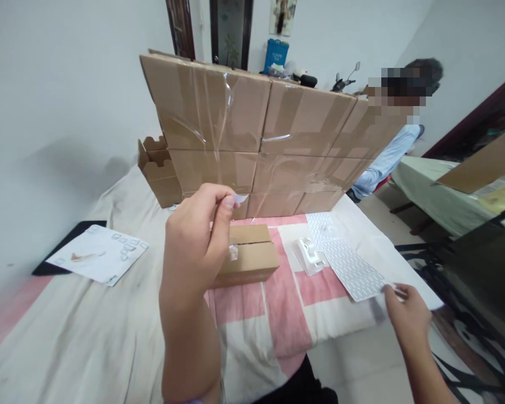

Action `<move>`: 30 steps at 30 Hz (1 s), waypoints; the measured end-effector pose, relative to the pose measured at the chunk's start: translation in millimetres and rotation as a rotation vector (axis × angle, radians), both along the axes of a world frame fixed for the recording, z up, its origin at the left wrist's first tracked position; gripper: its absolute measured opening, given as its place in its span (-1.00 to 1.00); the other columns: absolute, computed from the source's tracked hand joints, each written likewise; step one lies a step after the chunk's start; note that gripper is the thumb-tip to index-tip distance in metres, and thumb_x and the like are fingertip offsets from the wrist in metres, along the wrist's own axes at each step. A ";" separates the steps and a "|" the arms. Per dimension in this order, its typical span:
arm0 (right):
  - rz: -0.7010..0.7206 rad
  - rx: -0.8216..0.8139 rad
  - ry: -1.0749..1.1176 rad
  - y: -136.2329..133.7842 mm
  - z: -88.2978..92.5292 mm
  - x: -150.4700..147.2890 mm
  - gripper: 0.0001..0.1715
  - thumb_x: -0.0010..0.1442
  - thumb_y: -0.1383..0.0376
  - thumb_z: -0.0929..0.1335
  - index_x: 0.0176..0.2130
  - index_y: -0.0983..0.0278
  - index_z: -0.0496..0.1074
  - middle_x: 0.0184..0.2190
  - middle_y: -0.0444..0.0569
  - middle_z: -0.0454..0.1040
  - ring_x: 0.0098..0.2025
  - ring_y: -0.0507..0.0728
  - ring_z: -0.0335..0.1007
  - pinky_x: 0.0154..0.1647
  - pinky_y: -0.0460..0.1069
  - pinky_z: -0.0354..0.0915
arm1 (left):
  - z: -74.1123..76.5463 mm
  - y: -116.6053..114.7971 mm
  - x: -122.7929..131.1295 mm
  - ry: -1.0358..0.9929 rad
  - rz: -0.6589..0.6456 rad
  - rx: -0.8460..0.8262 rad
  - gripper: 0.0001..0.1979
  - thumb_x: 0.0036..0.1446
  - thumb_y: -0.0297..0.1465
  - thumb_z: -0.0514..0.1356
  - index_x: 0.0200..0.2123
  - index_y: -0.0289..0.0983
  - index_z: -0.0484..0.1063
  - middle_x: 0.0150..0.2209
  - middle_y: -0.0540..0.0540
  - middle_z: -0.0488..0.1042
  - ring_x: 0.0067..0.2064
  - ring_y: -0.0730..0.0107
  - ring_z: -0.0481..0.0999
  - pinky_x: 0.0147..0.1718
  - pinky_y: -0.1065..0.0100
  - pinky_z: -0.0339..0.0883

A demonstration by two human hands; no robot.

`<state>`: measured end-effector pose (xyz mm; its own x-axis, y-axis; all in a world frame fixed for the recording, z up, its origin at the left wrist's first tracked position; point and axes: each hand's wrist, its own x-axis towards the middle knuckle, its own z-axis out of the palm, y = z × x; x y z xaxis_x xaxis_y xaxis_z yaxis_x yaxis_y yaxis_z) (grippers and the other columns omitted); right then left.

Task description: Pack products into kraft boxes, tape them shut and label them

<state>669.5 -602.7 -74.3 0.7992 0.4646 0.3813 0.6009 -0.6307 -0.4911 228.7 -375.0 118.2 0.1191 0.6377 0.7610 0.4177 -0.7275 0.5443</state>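
Note:
My left hand (196,238) is raised in front of the brown carton (252,259), with a small pale sticker (240,198) pinched between thumb and forefinger. The carton lies on the cloth, partly hidden behind that hand, and a crumpled bit of clear tape (233,252) shows on its top. At the right, my right hand (409,315) pinches the near corner of a white sheet printed with rows of small grey outlined labels (353,269). Between the carton and the sheet stands a white tape dispenser (309,256).
A wall of taped cartons (294,129) stands across the far side. An open carton (160,174) is left of it. A white paper with grey outlines (101,253) lies on a black item at left. A person in a light blue sleeve (389,157) is beyond, right.

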 end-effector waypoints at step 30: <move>0.595 -0.625 -0.118 84.3 -31.5 -7.0 -0.25 0.45 -0.05 0.02 0.47 0.12 0.06 0.52 0.00 -0.02 0.56 0.38 -0.20 0.48 0.47 -0.15 | 3.2 -9.3 9.8 -0.053 0.128 0.107 -0.85 0.27 -0.44 0.22 -0.39 -0.20 0.40 -0.45 0.08 0.47 -0.38 0.44 0.45 -0.39 0.32 0.22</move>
<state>662.5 -518.4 -105.8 0.3287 0.9443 -0.0176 0.9414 -0.3291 -0.0732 238.5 -384.4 121.3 0.0003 0.5605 0.8282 0.4836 -0.7250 0.4905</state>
